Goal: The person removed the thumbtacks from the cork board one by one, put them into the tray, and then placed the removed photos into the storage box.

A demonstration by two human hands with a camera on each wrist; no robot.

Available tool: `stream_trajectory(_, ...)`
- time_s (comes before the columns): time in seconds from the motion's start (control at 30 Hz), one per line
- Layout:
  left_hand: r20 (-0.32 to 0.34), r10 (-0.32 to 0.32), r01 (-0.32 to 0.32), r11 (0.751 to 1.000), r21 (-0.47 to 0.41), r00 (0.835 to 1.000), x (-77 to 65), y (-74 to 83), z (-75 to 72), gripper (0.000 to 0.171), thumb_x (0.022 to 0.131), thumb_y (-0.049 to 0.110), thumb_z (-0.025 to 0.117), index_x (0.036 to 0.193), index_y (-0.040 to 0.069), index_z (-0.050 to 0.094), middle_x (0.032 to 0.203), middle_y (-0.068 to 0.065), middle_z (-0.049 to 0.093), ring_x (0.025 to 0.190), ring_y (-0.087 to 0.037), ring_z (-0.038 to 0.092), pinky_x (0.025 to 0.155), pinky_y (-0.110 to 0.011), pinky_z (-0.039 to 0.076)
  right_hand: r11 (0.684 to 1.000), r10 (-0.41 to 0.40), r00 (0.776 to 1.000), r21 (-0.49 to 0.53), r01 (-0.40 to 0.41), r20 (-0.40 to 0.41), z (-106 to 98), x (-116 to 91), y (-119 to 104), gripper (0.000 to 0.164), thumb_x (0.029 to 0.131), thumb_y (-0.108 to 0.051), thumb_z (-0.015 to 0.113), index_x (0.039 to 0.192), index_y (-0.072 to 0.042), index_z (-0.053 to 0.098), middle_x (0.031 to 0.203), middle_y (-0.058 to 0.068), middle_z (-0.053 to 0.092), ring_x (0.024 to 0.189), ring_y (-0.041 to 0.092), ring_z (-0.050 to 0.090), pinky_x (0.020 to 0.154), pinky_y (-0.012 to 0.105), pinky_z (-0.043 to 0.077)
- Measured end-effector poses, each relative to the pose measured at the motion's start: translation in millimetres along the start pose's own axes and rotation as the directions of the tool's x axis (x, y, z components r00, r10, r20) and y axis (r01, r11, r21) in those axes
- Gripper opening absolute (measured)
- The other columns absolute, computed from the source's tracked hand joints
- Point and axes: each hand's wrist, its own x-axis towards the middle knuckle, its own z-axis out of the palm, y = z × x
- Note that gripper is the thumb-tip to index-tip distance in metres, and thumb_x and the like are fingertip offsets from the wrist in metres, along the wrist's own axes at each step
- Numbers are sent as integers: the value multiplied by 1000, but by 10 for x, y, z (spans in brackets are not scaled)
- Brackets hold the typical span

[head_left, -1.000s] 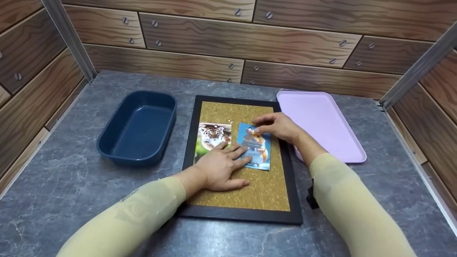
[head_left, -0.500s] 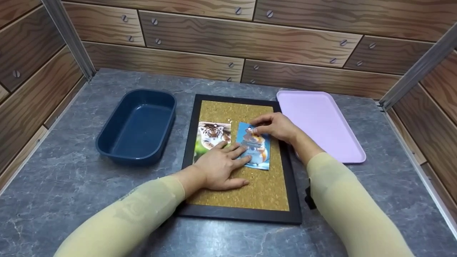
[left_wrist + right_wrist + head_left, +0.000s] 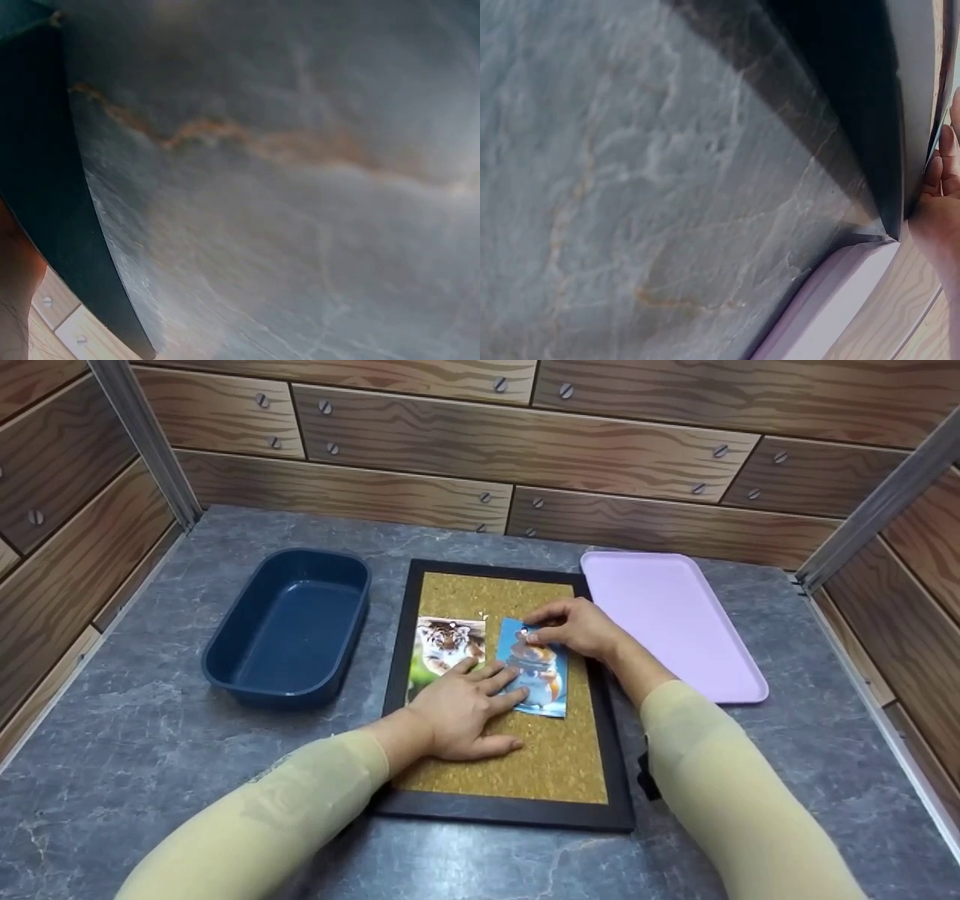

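Observation:
A cork board (image 3: pixel 525 769) with a black frame lies on the table and bears two photos. On the tiger photo (image 3: pixel 448 643), a small white pin shows near the top edge. My left hand (image 3: pixel 461 712) lies flat with fingers spread, over the lower part of the tiger photo and the lower left of the blue photo (image 3: pixel 551 701), which shows an animal with a glass jar. At the blue photo's top, the thumb and index finger of my right hand (image 3: pixel 581 628) pinch a small white-headed push pin (image 3: pixel 524 630). Both photos are partly covered by hands.
Left of the board stands a deep dark-blue bin (image 3: pixel 281 637). A flat lilac tray (image 3: pixel 675 615) lies at the right, close against the board's frame. Wood-patterned walls (image 3: pixel 450 450) with metal corner posts enclose the grey marbled table (image 3: pixel 135 690).
My right hand has shifted slightly left, its thumb closer to the pin. The left hand and both photos stay in place.

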Motion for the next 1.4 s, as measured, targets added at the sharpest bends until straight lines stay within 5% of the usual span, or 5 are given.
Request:
stream_trajectory(0.33,1,-4,4,1000,-5,1000,1,3,-3,81,105,74,33,164,20,43,169,-10,37,155,-30,37,125,-57,27,999,-36,999,-17,36,-7,17,11,-4,32,91,-14,87,120,-3,80,128,15,74,123,30,65,107,44,48)
stream_trajectory(1.4,7,-5,5,1000,5,1000,-3,-1,-1,82,104,75,33,165,21,43,170,-10,36,155,-29,36,126,-56,25,994,72,994,-83,-65,82,-39,76,-82,34,93,-18,84,125,-6,79,130,14,74,126,30,63,111,46,45)
